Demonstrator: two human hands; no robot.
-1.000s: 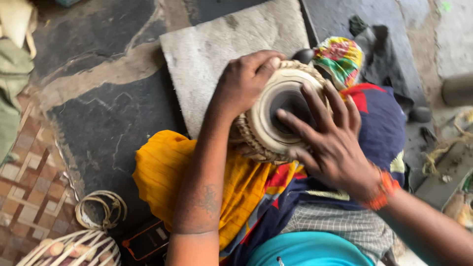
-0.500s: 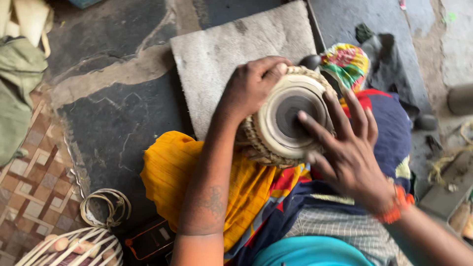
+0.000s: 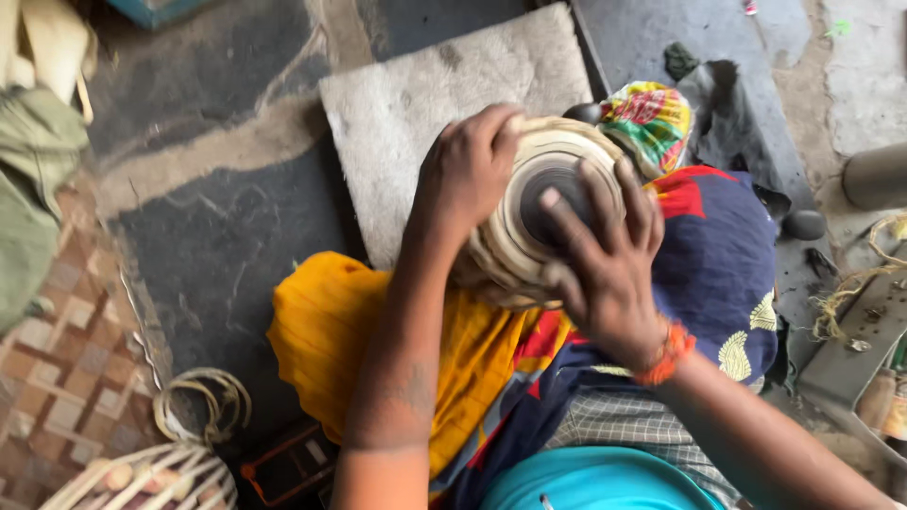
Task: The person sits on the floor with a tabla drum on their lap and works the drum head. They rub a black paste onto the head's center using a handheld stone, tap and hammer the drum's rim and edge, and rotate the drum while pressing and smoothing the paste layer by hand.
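A small hand drum (image 3: 529,194) with a pale skin head and a dark round patch in its middle rests tilted on my lap. My left hand (image 3: 468,175) grips its rim on the left side, fingers curled over the laced edge. My right hand (image 3: 605,255) lies spread across the drum head, fingers over the dark patch; an orange thread band circles that wrist. Yellow cloth (image 3: 354,340) and dark blue patterned cloth (image 3: 723,255) lie under the drum.
A grey stone slab (image 3: 416,104) lies beyond the drum on the dark floor. A multicoloured cloth bundle (image 3: 652,118) sits at the drum's far side. Coiled cord (image 3: 203,401) and a wicker basket (image 3: 142,477) are at lower left; a dark round stone (image 3: 803,225) at right.
My right hand has slid further over the drum head, now covering the dark patch. The drum has shifted slightly and the view has drifted; my left hand keeps its grip on the rim.
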